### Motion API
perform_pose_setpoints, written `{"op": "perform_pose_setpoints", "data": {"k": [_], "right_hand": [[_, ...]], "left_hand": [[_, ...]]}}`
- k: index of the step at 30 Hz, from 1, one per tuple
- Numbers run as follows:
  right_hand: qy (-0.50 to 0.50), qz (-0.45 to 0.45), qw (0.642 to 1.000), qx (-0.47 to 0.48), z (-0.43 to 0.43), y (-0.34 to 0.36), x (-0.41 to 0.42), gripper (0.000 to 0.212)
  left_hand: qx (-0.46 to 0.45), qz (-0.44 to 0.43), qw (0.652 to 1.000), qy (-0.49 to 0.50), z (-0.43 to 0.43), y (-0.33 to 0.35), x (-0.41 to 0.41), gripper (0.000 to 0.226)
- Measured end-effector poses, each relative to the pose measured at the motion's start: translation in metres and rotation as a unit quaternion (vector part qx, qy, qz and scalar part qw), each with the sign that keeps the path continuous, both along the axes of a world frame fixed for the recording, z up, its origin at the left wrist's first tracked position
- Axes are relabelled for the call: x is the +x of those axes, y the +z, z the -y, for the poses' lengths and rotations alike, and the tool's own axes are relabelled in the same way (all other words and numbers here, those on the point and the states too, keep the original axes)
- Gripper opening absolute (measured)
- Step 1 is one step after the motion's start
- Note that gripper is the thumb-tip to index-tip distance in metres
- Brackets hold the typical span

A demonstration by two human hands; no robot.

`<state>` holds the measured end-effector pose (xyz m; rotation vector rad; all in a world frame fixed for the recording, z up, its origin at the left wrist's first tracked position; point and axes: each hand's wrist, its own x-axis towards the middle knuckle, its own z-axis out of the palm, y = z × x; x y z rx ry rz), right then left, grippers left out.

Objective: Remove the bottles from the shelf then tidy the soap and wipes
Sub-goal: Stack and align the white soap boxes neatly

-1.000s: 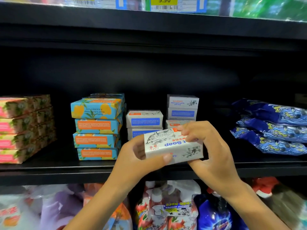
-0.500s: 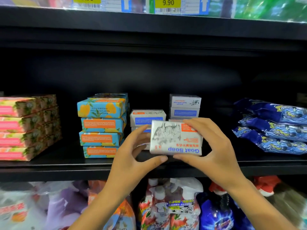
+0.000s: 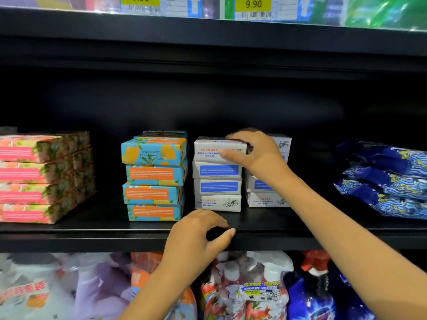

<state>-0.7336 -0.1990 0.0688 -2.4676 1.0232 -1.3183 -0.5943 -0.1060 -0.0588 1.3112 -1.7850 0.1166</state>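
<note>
Right hand: fingers laid over the top and thumb against the near face of the top soap box, gripping it; the box lies flat on the left white stack, its edges roughly flush with the three boxes beneath; judged, the grip from above serves to square the box to the column without disturbing the lower ones; its print reads upside down.

Left hand: fingers loosely curled, nothing held; it hovers at the shelf edge, just below the same stack; contact with the shelf cannot be confirmed; judged, it waits there to steady the column.

Adjacent: the right white stack stands just beside, partly hidden by the right forearm; the sulfur soap stack stands to the left, near but apart, its boxes slightly staggered; pink boxes at far left, well apart.

Far right: wipes packs heaped at a slant, not aligned.

No bottles stand on this shelf; spray bottles occupy the shelf below; judged, bottle removal is complete, soap stacking is in hand, wipes not yet addressed.
</note>
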Motion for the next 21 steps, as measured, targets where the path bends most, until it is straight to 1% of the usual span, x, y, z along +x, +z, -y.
{"op": "perform_pose_setpoints", "data": {"k": [3, 6, 10, 14, 16, 18, 21], "right_hand": [[-0.008, -0.010, 1.000, -0.010, 0.003, -0.006, 0.001, 0.039], [-0.021, -0.025, 0.999, -0.042, 0.005, -0.008, 0.005, 0.039], [-0.048, -0.052, 0.995, -0.064, 0.006, -0.010, 0.005, 0.042], [-0.036, 0.031, 0.990, -0.136, -0.003, -0.029, -0.028, 0.044], [-0.059, 0.032, 0.986, -0.156, -0.001, -0.045, -0.053, 0.041], [-0.104, -0.034, 0.981, -0.158, 0.004, -0.060, -0.076, 0.045], [-0.139, -0.156, 0.964, -0.163, 0.013, -0.080, -0.094, 0.062]], "left_hand": [[0.000, -0.002, 1.000, 0.006, 0.000, -0.001, -0.001, 0.038], [-0.002, -0.006, 1.000, 0.008, 0.000, -0.001, -0.003, 0.035], [0.013, -0.005, 1.000, 0.010, -0.002, 0.001, -0.003, 0.037], [0.016, -0.007, 1.000, 0.013, -0.004, 0.002, -0.003, 0.037], [0.014, -0.012, 1.000, 0.013, -0.004, 0.003, -0.004, 0.036], [0.019, -0.016, 1.000, 0.017, -0.004, 0.004, -0.005, 0.037], [0.021, -0.019, 0.999, 0.029, -0.004, 0.006, -0.006, 0.039]]}}
